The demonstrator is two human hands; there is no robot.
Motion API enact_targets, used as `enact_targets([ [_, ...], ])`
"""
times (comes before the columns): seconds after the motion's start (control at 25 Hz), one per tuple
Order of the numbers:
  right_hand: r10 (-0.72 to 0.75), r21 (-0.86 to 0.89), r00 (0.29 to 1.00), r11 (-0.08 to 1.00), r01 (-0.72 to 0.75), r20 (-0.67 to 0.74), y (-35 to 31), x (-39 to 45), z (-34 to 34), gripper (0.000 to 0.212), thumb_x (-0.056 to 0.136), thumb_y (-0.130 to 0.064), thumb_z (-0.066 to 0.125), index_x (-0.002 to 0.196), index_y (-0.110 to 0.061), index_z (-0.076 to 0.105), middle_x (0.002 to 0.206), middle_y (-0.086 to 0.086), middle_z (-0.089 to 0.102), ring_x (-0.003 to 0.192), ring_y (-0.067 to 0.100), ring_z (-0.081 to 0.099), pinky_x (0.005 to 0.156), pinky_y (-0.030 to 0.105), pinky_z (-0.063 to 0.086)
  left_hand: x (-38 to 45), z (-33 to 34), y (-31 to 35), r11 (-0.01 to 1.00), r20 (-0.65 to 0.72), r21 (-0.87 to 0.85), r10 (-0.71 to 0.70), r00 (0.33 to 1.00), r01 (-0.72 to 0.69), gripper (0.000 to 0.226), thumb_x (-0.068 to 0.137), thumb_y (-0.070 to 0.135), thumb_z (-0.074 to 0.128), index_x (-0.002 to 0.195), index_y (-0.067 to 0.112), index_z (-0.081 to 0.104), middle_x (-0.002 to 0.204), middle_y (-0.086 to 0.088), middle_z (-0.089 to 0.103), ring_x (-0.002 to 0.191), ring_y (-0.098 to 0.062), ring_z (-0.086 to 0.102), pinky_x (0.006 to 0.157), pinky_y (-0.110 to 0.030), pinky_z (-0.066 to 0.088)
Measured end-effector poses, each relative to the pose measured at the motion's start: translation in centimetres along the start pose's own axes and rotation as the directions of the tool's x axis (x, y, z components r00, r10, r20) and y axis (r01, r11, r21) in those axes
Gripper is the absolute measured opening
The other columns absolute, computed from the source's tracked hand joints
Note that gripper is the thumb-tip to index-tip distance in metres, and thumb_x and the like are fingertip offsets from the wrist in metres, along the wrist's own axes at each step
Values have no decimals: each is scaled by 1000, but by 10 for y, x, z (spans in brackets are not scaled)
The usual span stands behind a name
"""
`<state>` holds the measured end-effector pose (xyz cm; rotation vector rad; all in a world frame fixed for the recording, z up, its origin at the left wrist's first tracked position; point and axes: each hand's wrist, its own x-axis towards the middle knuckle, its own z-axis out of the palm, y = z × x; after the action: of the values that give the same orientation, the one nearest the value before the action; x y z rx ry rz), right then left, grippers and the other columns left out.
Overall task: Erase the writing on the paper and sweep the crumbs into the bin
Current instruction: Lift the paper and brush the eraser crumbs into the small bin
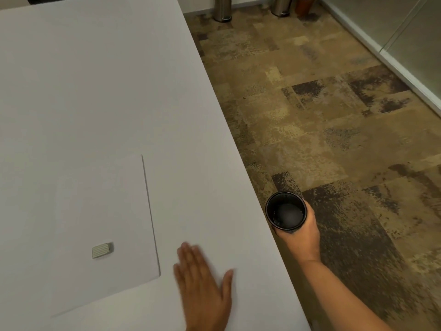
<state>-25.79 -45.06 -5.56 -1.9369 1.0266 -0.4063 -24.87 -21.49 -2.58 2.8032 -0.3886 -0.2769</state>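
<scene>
A white sheet of paper [100, 225] lies on the white table [95, 91], near its front left. A pale ribbed eraser [102, 250] rests on the sheet. My left hand [202, 287] lies flat on the table, fingers straight, just right of the paper; it looks motion-blurred. My right hand [300, 235] grips a small black round bin [286, 210], mouth up, held just past the table's right edge and a little below it. No writing and no crumbs can be made out.
The table's right edge [238, 149] runs diagonally from top centre to bottom right. Beyond it lies patterned brown carpet [334, 115]. Two metal cylinders [223, 8] stand at the far wall, and a glass partition [405, 32] closes the right side.
</scene>
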Motion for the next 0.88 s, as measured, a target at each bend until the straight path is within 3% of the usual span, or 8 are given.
enact_targets([
  [0.08,0,4,1000,1000,0,8,-3,-1,0,88,53,-21,86,125,-34,38,130,0,51,119,16,46,95,30,39,30,3,29,999,15,2,51,999,-51,90,88,64,13,139,-9,23,148,-29,23,142,-37,12,113,-41,3],
  [0.24,2,7,1000,1000,-2,17,-7,-1,-1,88,53,-26,86,127,-32,37,130,0,51,121,16,46,97,34,42,95,9,87,983,71,-46,181,981,-178,91,87,66,20,144,3,-10,154,-19,-12,141,-30,-19,116,-39,-15],
  [0.36,0,40,999,999,-2,49,-6,1,-3,86,56,-26,84,127,-34,36,129,0,52,120,16,48,95,35,44,124,2,116,881,105,-293,417,903,-372,86,89,59,34,146,10,-7,156,-7,-11,144,-19,-14,118,-35,-5],
  [0.48,-2,27,999,1000,0,53,-5,6,-4,88,56,-29,85,129,-30,36,130,1,51,121,19,48,97,42,46,114,-14,114,729,-61,-448,553,831,-518,73,93,48,38,147,18,-2,157,0,-3,145,-12,-8,118,-28,-1],
  [0.6,2,-25,1000,1000,-2,27,-2,11,-1,90,53,-26,86,129,-27,37,132,3,49,123,21,46,97,32,41,78,-10,67,821,-181,-353,411,894,-449,71,94,47,30,148,13,1,157,-7,2,145,-19,-4,118,-29,-2],
  [0.76,-40,-45,995,998,45,95,-5,22,6,86,57,-24,83,130,-29,36,134,0,47,124,19,43,96,29,37,44,0,14,990,-72,-131,34,997,-43,87,86,66,7,145,4,-5,155,-11,-10,145,-28,-7,115,-30,-10],
  [0.88,-77,-88,989,992,89,126,-10,33,12,85,58,-27,83,130,-28,36,134,0,48,124,18,42,98,29,37,53,4,30,1000,-17,-26,11,1000,-11,93,83,69,5,143,-2,3,153,-19,1,142,-33,-1,115,-34,-9],
])
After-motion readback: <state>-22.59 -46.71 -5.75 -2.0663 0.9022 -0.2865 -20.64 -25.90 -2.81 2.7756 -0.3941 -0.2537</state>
